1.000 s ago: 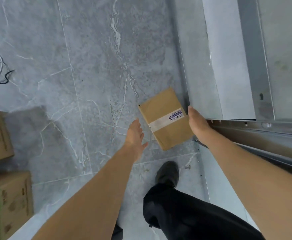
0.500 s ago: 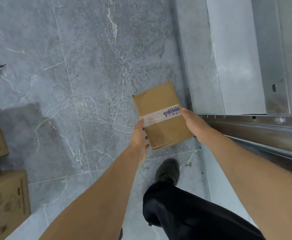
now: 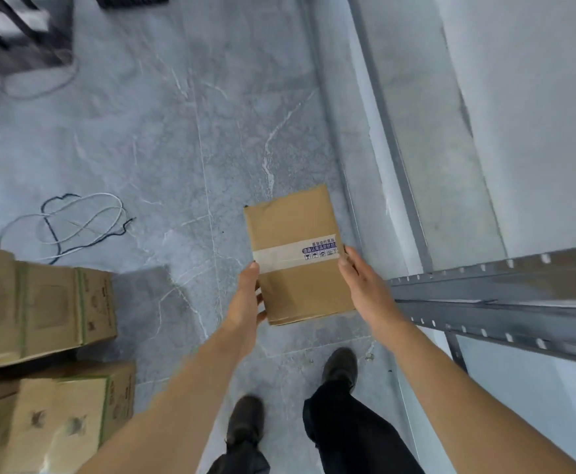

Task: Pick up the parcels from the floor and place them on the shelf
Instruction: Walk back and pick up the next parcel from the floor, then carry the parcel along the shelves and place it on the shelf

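A flat brown cardboard parcel (image 3: 295, 230) with a strip of tape and a printed label across it is held up off the grey floor, between both hands. My left hand (image 3: 247, 299) grips its left edge, thumb on top. My right hand (image 3: 361, 278) clasps its right edge near the label. The grey metal shelf (image 3: 491, 285) stands just to the right, its perforated rail level with my right wrist.
Two larger cardboard boxes (image 3: 40, 306) (image 3: 57, 419) are stacked at the left. Loose white and dark cables (image 3: 78, 220) lie on the floor beyond them. A dark frame (image 3: 16, 32) stands at the far left. My shoes (image 3: 339, 369) are below the parcel.
Both hands closed on the parcel's edges and lifted it off the floor. The view has risen and pulled back, so more floor, cables and shelf frame show.
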`<control>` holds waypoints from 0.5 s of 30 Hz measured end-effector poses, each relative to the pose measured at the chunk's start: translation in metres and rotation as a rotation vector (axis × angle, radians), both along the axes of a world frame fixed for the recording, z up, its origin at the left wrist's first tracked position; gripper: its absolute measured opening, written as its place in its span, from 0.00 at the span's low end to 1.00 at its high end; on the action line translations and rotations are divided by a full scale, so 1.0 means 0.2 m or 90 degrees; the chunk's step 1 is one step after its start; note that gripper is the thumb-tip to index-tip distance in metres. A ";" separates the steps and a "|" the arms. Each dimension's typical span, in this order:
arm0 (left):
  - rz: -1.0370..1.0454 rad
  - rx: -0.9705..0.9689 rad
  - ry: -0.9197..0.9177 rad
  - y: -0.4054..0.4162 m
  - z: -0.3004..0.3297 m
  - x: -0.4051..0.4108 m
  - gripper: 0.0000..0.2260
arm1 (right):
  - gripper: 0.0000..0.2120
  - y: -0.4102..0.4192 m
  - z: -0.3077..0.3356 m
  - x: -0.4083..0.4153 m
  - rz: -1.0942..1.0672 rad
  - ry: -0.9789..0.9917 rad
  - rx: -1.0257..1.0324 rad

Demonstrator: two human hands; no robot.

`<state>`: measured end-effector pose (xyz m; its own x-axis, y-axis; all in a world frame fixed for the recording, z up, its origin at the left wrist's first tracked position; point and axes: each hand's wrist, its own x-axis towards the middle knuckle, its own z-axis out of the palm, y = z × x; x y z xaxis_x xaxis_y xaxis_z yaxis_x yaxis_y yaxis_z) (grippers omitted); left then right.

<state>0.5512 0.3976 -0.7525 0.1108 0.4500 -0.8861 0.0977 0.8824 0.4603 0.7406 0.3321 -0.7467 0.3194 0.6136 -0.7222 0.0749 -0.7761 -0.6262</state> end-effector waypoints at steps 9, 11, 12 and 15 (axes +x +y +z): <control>-0.063 0.288 -0.084 0.31 1.26 -0.37 0.18 | 0.26 0.20 1.29 -0.37 -0.063 -0.087 0.233; -0.075 0.359 -0.089 0.27 1.47 -0.49 0.17 | 0.26 0.14 1.52 -0.46 -0.094 -0.111 0.286; -0.076 0.394 -0.101 0.26 1.56 -0.52 0.17 | 0.27 0.14 1.63 -0.49 -0.106 -0.126 0.304; -0.079 0.455 -0.150 0.21 1.90 -0.62 0.16 | 0.26 0.08 1.95 -0.61 -0.118 -0.163 0.366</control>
